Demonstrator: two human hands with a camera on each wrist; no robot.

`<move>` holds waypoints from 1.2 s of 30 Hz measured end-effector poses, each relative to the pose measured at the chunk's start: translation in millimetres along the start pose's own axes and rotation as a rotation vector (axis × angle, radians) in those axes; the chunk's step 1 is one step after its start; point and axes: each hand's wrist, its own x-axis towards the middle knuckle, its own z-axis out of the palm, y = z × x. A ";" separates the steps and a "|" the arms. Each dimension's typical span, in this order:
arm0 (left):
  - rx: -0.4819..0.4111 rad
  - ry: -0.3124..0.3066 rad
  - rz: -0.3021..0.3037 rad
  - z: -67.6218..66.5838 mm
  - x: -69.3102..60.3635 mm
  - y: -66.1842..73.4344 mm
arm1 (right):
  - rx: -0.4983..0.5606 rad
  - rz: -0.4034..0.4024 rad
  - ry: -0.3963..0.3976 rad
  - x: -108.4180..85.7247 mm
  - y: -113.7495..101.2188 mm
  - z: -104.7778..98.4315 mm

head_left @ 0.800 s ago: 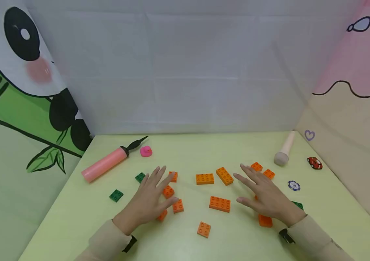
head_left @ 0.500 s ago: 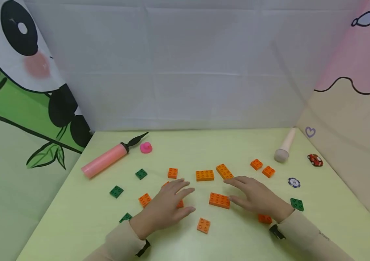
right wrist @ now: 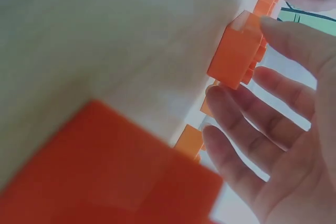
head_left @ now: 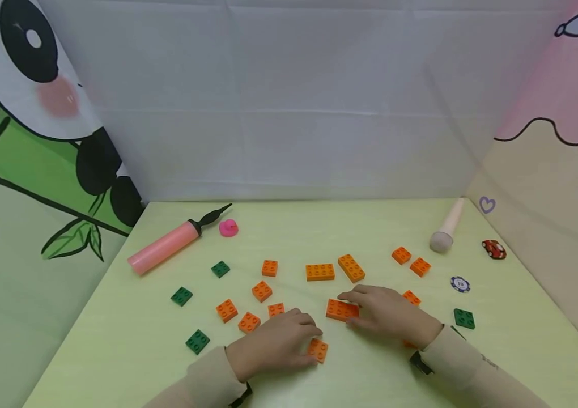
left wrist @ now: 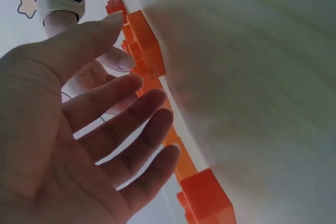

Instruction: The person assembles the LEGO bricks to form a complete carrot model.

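Note:
In the head view my left hand [head_left: 279, 343] is low over the table, thumb and index finger on either side of a small square orange toy brick [head_left: 318, 351]. The left wrist view has those fingers loosely bent, with the orange brick beyond the thumb tip. My right hand [head_left: 388, 311] reaches over a longer orange brick [head_left: 341, 310], index finger at its back edge and thumb near its front. In the right wrist view the thumb [right wrist: 294, 38] and fingers come close around that brick; firm contact cannot be told. Studs face up on both bricks.
Several small orange bricks [head_left: 262, 291] and green bricks [head_left: 198, 341] lie around. Two longer orange bricks [head_left: 320, 272] sit farther back. A pink pump [head_left: 166, 248], pink duck [head_left: 228, 228], microphone [head_left: 444, 232], red toy car [head_left: 494, 249] and poker chip [head_left: 460, 284] lie near the edges.
Both hands have moved inward from over the side bricks and come down, the left to the small front brick, the right to the longer middle brick. The bricks have not visibly moved.

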 end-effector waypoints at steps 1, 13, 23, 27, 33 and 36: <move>-0.006 -0.010 -0.004 0.4 1.1 0.7 | 0.005 0.002 -0.004 0.0 -0.2 0.1; -0.075 -0.056 -0.025 1.7 9.9 5.0 | 0.062 0.025 -0.057 1.0 0.7 0.4; -0.109 -0.037 -0.132 -0.1 26.3 4.2 | 0.067 0.000 -0.027 2.0 0.8 -1.5; -0.088 -0.028 -0.143 -0.6 31.4 3.6 | 0.056 0.008 -0.022 1.6 0.6 -1.1; -0.083 -0.008 -0.168 -2.4 33.9 2.5 | 0.055 0.005 -0.008 1.0 0.0 -2.7; -0.086 0.025 -0.205 -6.1 30.2 1.2 | 0.056 -0.003 -0.006 1.1 -1.9 -3.5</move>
